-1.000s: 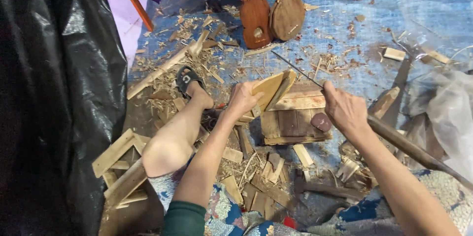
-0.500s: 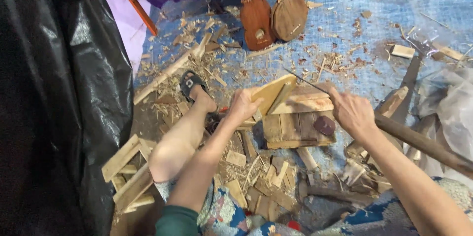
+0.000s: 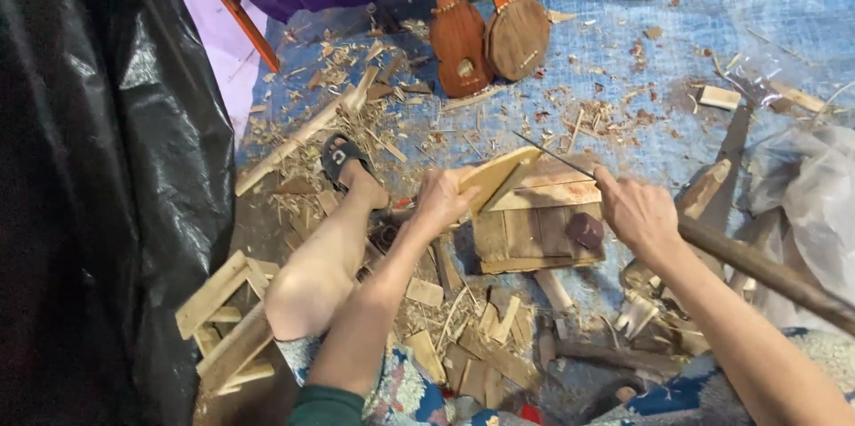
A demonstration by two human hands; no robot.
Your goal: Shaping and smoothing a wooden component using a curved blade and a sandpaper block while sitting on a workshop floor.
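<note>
Floor (image 3: pixel 677 43): blue tarp strewn with chips and offcuts, so much cutting looks done.
Wooden block (image 3: pixel 534 230): props the pale wood piece (image 3: pixel 494 178), still rough.
Left hand (image 3: pixel 441 199): grip grasping that piece.
Right hand (image 3: pixel 637 210): clenched on thin blade (image 3: pixel 552 157).
Labels: none visible.

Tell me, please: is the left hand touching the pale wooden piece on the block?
Touching. The head view shows the left hand gripping the edge of the pale wooden piece, no gap visible.
</note>
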